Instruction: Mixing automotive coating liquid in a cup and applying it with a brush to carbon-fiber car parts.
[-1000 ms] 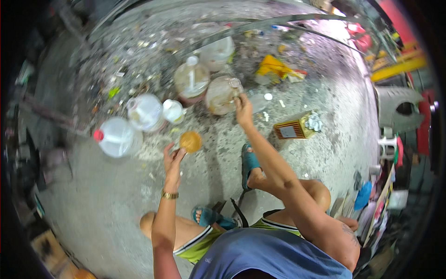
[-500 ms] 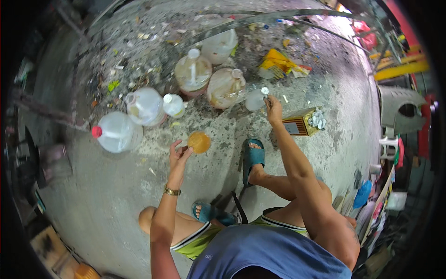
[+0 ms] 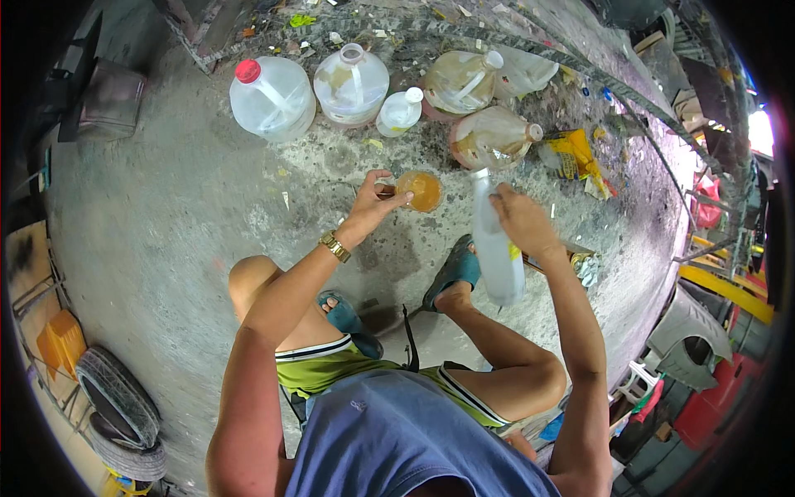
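My left hand (image 3: 378,201) pinches the edge of a small round cup (image 3: 422,191) with amber-brown contents, held above the concrete. In my right hand (image 3: 523,219) is a translucent white bottle (image 3: 501,263), gripped near its neck and lifted off the floor. Its neck end points away from me, near the cup, and its base hangs towards me. Whether any liquid leaves the bottle cannot be made out. Beyond my hands stand a red-capped jug (image 3: 272,103), an uncapped clear jug (image 3: 351,87), a small white-capped bottle (image 3: 401,113) and several stained jugs (image 3: 490,139).
A yellow plastic packet (image 3: 571,155) lies right of the jugs. Behind my right forearm is a partly hidden box with crumpled silvery pieces (image 3: 586,269). A metal bar (image 3: 464,31) crosses the far side. Tyres (image 3: 118,398) stand at left, a grey chair (image 3: 687,335) at right.
My right hand has lifted the bottle off the floor and brought it tilted towards the cup. My left hand still holds the cup. The head view has shifted, moving the jugs up and right.
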Demonstrator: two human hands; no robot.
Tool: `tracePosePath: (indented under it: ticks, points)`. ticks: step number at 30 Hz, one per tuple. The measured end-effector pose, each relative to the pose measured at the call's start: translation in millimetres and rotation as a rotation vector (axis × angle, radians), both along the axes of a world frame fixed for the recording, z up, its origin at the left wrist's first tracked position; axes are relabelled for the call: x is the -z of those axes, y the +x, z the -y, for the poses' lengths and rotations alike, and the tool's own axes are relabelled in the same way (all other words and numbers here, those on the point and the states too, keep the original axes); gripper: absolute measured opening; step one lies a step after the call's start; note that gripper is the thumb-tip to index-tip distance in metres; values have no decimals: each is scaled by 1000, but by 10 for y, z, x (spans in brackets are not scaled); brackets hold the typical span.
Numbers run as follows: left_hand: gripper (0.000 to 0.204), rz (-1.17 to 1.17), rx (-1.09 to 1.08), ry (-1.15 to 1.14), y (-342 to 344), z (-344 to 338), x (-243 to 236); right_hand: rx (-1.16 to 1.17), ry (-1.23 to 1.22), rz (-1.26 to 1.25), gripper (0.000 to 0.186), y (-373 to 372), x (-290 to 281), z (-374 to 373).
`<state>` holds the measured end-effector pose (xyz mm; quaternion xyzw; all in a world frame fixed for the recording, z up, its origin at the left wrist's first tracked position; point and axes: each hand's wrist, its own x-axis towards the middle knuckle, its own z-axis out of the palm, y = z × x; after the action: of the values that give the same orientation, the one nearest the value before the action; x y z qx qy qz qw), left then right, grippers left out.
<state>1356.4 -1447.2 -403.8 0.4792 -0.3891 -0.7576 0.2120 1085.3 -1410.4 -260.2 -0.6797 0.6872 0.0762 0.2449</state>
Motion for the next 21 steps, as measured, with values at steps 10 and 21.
tracePosePath:
  ticks: [10, 21]
  points:
    - [71, -36, -47, -86, 35, -19, 96, -132, 306, -75, 34, 650, 233, 104]
    - [73, 5, -1, -135, 23, -72, 149, -159, 334, -111, 37, 680, 315, 82]
